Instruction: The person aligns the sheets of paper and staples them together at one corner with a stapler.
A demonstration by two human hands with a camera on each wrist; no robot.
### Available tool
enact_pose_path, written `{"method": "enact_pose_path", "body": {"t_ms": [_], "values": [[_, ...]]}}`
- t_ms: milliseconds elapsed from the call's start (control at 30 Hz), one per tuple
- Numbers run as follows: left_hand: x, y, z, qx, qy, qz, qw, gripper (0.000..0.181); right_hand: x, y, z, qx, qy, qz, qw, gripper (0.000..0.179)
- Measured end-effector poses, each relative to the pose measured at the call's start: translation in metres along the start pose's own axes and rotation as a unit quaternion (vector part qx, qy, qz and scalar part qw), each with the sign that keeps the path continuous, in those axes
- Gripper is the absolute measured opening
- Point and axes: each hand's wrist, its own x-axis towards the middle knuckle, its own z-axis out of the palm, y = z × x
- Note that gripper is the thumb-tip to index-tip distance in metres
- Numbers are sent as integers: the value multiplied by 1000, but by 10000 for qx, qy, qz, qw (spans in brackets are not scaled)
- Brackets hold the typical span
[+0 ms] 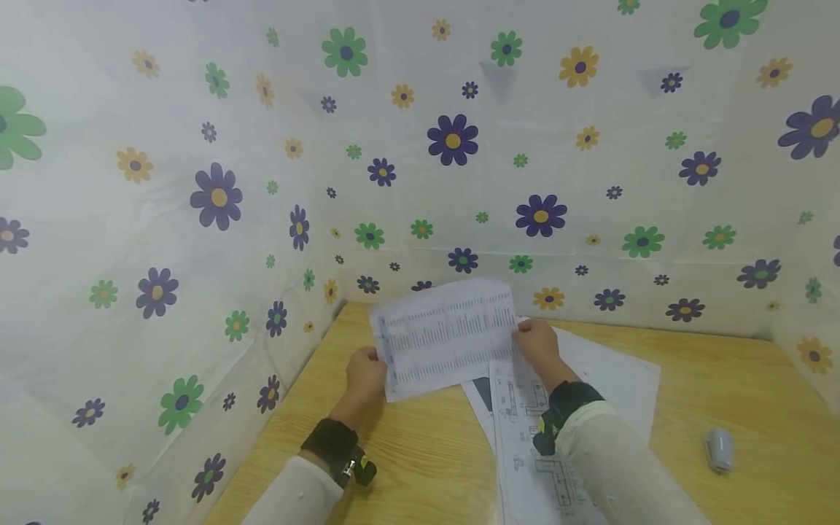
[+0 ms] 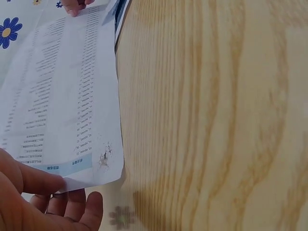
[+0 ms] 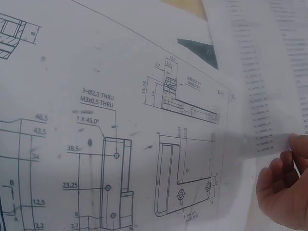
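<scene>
Where floral sheeting is hung at the left: the wood-grained surface is bordered by it, and the far side is lined with the same green, violet and orange flower print.
Left sleeve: white; below the hand, a black wristband is strapped on.
Left grip: the printed sheet is pinched at its left edge, with the thumb laid on the printed face and the fingers curled behind.
Printed sheet: it is held up aslant above the surface, and is covered with columns of text too fine to be read; a blue strip is printed along its left end, and a grey smudge is seen near one corner. Whether the lower edge is touched by the surface cannot be told.
Dark-patched paper: partly covered by the printed sheet and the drawing.
Drawing: laid on the surface and marked with dimensioned parts; "3-Ø2,5 THRU" can be read.
Right grip: the printed sheet's right edge is pinched, so that the sheet is stretched between both grips.
Right sleeve: white, passed over the papers.
White paper: laid at an angle, partly hidden by the right arm.
Grey object: small, stapler-like, placed on the surface well apart from the printed sheet.
</scene>
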Motion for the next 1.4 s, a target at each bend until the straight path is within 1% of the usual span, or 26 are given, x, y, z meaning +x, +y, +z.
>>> {"method": "enact_pose_path", "body": {"t_ms": [100,167,367,467,567,733,800,867,933,1067,1133,1200,1267,1333,1400], "values": [[-2,4,-2,-11,79,137,9999,29,-3,-3,-3,68,78,-177,9998,42],[-1,6,-2,6,126,182,9998,27,-4,-6,-5,103,83,-279,9995,42],[10,9,-3,161,423,352,9984,31,-8,-14,-13,84,107,-646,9978,42],[13,12,-4,-8,584,510,9970,31,-9,-18,-20,105,95,-868,9961,41],[15,15,-5,-313,673,633,9952,28,-11,-22,-28,149,19,-1184,9928,38],[16,23,-8,-349,760,966,9918,25,-16,-25,-43,295,-126,-1606,9865,30],[16,26,-8,-328,741,1082,9908,26,-20,-23,-49,412,-201,-1745,9836,29],[15,29,-7,-355,698,1121,9906,29,-22,-18,-55,538,-326,-1837,9810,29],[13,33,-7,-391,573,1098,9915,31,-25,-12,-61,681,-474,-1817,9798,29],[7,41,-6,-356,339,1063,9931,31,-32,2,-73,798,-753,-1670,9798,30],[4,45,-4,-334,256,1063,9934,32,-35,8,-79,831,-805,-1609,9802,34],[0,49,-3,-293,184,1043,9939,33,-39,13,-85,798,-747,-1521,9823,44],[-3,52,-2,-256,81,1014,9945,33,-43,17,-92,707,-585,-1366,9864,57],[-5,53,-1,-171,-64,1019,9946,33,-47,19,-99,488,-317,-1269,9902,69],[-6,53,1,-5,-220,1074,9940,31,-49,20,-106,287,-28,-1304,9910,77]]}}
